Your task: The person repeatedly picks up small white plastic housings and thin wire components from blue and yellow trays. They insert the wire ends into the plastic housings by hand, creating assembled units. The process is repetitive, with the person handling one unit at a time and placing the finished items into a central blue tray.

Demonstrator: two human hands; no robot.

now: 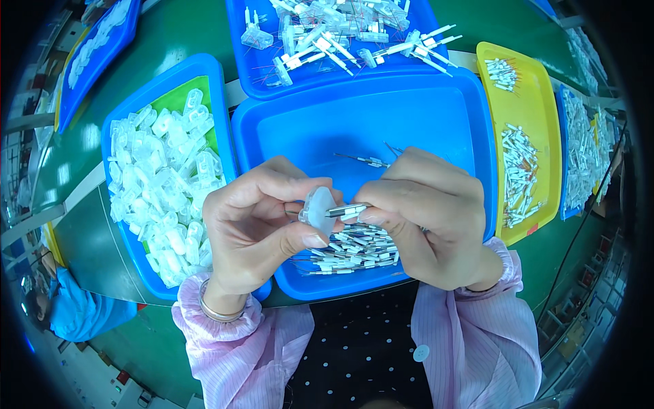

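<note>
Between thumb and fingers, my left hand [262, 221] grips a small translucent plastic housing [317, 210] with a pale, rounded face. My right hand [429, 215] pinches a thin metal rod with a white sleeve [344, 210]. The rod's tip meets the face of the housing; how deep it goes in, I cannot tell. Both hands are over the near part of a blue tray [354, 112]. Below them in that tray lies a pile of similar white-sleeved rods [357, 252], partly hidden by my right hand.
A blue tray [109, 143] at the left holds many translucent housings [163, 184]. Assembled pieces with red wires [327, 44] fill another blue tray [248, 85] at the back. A yellow tray [531, 102] with small white parts [519, 170] stands at the right. Another person [82, 303] is at the far left.
</note>
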